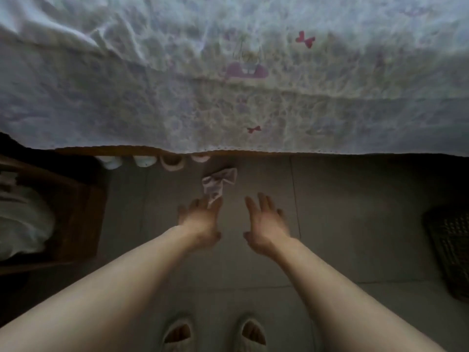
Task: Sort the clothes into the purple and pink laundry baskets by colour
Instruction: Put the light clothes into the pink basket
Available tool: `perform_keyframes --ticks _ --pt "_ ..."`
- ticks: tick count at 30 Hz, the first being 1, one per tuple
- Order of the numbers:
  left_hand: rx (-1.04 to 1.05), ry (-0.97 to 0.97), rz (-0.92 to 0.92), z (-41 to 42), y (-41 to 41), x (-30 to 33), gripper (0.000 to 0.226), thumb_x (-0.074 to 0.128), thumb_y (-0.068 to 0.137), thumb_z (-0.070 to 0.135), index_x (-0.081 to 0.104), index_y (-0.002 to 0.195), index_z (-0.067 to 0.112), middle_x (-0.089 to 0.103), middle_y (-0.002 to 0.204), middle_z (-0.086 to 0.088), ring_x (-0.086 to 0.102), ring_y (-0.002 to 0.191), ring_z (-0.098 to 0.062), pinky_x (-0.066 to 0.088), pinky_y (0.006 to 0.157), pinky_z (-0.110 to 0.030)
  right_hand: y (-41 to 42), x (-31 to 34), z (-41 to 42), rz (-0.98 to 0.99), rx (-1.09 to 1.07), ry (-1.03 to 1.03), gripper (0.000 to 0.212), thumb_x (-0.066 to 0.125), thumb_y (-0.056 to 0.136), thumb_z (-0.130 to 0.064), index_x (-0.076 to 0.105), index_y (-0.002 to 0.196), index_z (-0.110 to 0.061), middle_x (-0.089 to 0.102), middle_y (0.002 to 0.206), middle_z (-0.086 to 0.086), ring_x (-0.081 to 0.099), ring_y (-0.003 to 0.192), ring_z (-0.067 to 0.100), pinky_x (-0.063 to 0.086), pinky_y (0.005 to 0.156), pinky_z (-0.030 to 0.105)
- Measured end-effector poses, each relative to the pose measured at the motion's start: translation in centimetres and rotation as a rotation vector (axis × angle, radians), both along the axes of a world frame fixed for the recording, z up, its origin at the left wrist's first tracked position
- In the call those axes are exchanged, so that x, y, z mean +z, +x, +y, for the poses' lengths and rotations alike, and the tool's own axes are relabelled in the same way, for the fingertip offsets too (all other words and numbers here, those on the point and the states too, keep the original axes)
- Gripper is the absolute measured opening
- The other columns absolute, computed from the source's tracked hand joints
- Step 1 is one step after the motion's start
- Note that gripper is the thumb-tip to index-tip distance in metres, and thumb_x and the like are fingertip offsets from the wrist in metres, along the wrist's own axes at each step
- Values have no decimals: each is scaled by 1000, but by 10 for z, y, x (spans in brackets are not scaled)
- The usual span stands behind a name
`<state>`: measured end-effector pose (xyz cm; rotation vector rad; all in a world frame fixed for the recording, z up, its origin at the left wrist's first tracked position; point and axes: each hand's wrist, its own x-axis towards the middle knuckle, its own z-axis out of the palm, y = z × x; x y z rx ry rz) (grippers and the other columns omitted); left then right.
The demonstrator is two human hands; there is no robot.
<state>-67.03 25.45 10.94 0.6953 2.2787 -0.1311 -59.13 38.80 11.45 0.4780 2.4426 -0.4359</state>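
My fingers (pixel 200 207) on the left hand (pixel 199 224) stretch forward, nearly straight and slightly spread, and their tips meet the lower end of a small pale lilac garment (pixel 219 182). Whether they pinch that end or only touch it I cannot tell; the frame is dim and a little blurred there. My right hand (pixel 266 224) reaches out beside it, palm turned inward, fingers long and relaxed, thumb apart, holding nothing and well clear of the cloth.

From the head view, the garment lies crumpled on the grey tiled floor (pixel 342 212), just in front of the edge of the bed, its wider end toward the bed and its narrow end at my left fingertips. The bedspread (pixel 127 97), white with faint print and small red bows, hangs over the bed's side across the whole top of the picture. Under its hem, left of the garment, stand several pale slippers (pixel 172 163) in a row, half hidden.

At the far right edge sits a dark latticed basket (pixel 451 250) on the floor, well apart from the garment; its colour does not show in this light. At the left is a wooden shelf unit (pixel 76 212) with white fabric (pixel 22 224) bundled inside. Below, my feet in pale open-toed slippers (pixel 177 331) stand on the tiles between my forearms.
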Motion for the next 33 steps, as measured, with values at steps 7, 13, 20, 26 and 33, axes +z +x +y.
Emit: perform_keyframes --ticks 7,13,20,26,33 --pt "-34 -3 -23 13 -20 -136 86 55 90 43 -2 152 28 -3 160 -6 10 145 -28 12 114 -51 -24 -126 9 -1 71 30 85 55 92 -35 -2 152 -23 -9 159 10 -5 147 28 12 117 44" --pt "-29 -9 -37 28 -41 -226 84 53 92 42 -4 152 26 -11 160 -6 1 147 -28 7 115 -51 -44 -209 20 -14 101 55 86 54 93 -36 -6 152 -22 -12 159 8 -6 147 26 10 117 43" --pt "-14 -1 -1 35 -60 -285 81 52 91 44 1 152 28 -10 159 -10 3 146 -30 10 114 -52 -62 -258 32 7 94 73 87 57 92 -33 -5 152 -23 -12 159 8 -7 147 27 11 118 44" --pt "-24 -49 49 36 -63 -299 80 53 93 36 5 151 11 2 159 -8 14 144 -28 15 113 -50 -70 -268 31 20 98 71 86 56 92 -32 -5 152 -22 -12 159 7 -7 147 26 10 118 44" --pt "-4 -76 24 35 -55 -251 73 54 92 23 13 150 6 11 156 -9 21 141 -26 13 114 -49 -60 -231 24 -32 105 73 86 56 92 -32 -5 152 -21 -11 159 9 -6 147 27 11 118 44"
